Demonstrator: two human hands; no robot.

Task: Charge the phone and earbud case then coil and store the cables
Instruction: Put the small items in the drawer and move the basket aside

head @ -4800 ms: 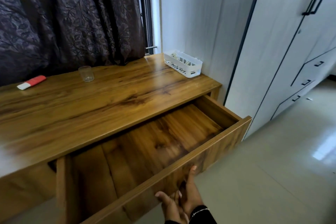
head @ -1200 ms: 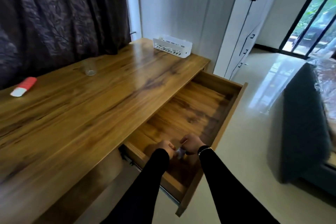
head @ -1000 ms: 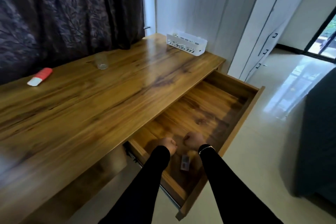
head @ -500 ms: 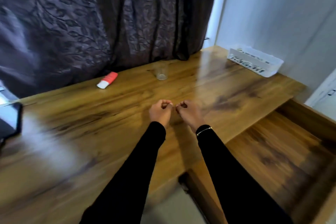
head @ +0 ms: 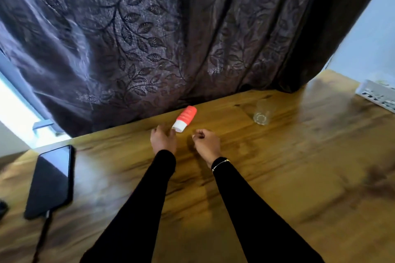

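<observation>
**Q:** Reading from the left, what does the desk (head: 277,177) show of the charging stage?

**A:** At the far left lies the phone (head: 51,179), face up, screen dark, with a dark cable (head: 42,239) running from its near end toward the front edge. I judge it plugged in, hence one charging step apparently done; the far end of the cable is out of view. A dark shape at the extreme left edge is too cropped to identify. No earbud case is visible that I can name with confidence.

**Q:** And your hands?

**A:** My left hand (head: 162,140) hovers above the wood with relaxed fingers, grasping nothing, its fingertips just beside the white cap of a red tube (head: 185,118). My right hand (head: 206,143) is loosely curled beside it; I see nothing in it.

**Q:** Further right?

**A:** A glass (head: 262,113) stands upright, and a white basket (head: 377,96) sits at the right edge.

**Q:** What remains?

**A:** In my judgement, the earbud case, then coiling and storing this cable.
</observation>
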